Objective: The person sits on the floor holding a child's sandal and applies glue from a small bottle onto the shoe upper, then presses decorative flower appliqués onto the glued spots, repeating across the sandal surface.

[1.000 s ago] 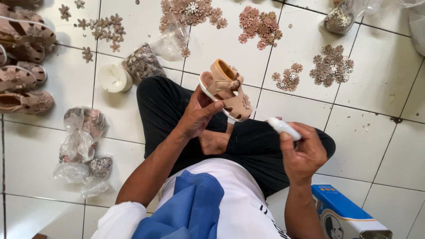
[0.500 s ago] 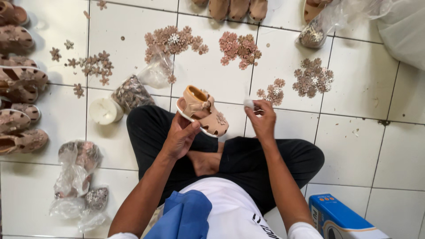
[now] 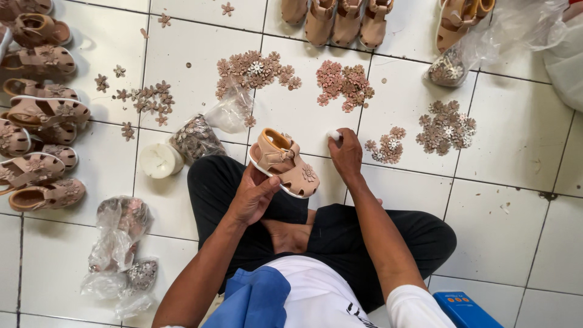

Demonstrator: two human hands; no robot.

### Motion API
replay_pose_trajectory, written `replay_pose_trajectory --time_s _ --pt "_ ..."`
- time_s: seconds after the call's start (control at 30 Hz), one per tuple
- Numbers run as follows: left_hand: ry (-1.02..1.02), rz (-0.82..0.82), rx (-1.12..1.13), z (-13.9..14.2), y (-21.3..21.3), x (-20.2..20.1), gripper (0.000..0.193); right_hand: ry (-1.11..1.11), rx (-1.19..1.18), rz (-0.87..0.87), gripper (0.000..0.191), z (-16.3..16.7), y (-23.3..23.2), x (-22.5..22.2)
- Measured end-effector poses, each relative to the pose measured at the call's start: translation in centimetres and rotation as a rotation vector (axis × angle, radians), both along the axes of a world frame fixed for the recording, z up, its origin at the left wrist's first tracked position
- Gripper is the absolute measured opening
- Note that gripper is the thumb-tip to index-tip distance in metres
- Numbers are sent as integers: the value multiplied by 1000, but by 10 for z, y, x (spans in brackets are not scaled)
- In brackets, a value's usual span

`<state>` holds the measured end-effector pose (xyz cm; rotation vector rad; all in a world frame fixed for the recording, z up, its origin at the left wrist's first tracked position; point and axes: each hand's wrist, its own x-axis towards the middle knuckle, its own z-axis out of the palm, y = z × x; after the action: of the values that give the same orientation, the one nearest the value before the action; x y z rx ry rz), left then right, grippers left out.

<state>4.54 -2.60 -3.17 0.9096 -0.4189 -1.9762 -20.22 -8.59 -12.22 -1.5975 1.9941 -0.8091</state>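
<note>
Left hand (image 3: pixel 255 197) clamps tan sandal (image 3: pixel 284 163), toe at 4 o'clock | right hand (image 3: pixel 346 153) pinches white tube (image 3: pixel 333 135) | keep sandal steady, dab glue sparingly.

blue box (image 3: pixel 464 311) cut off, white object (image 3: pixel 333 135) mostly hidden

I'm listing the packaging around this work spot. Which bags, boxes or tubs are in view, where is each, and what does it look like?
Blue box: bottom right, beside the person's leg, rectangular, orange marks on top.
Clear bag: ahead of the left knee, holding brown flower pieces.
Clear bag: top right, holding flower pieces.
Crumpled clear bags: lower left, partly filled.
White round tub: beside the first bag.
No signs or screens.
</note>
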Motion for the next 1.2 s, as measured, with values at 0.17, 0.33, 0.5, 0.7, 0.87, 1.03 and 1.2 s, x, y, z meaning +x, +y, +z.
replay_pose_trajectory --time_s 0.17,0.33,0.5,0.7,0.87,1.03,1.2 --pt "16 -6 -20 -6 4 1 89 20 9 37 29 -2 6 -6" --pt "21 -15 -20 -9 5 -3 88 -15 79 51 36 -5 30 -28" --pt "33 -37 -14 -4 3 -10 91 -105 210 -110 32 -8 58 -53" --pt "11 -57 -18 -7 5 -10 93 -158 262 -232 27 -11 64 -62" --pt "23 -37 -21 -14 8 -1 87 -141 244 -297 25 -5 59 -80" --pt "6 -16 -9 -14 7 4 79 -66 97 -467 23 -3 53 -136" --pt "15 -3 -4 -9 5 3 74 61 82 -677 23 -5 35 -180"
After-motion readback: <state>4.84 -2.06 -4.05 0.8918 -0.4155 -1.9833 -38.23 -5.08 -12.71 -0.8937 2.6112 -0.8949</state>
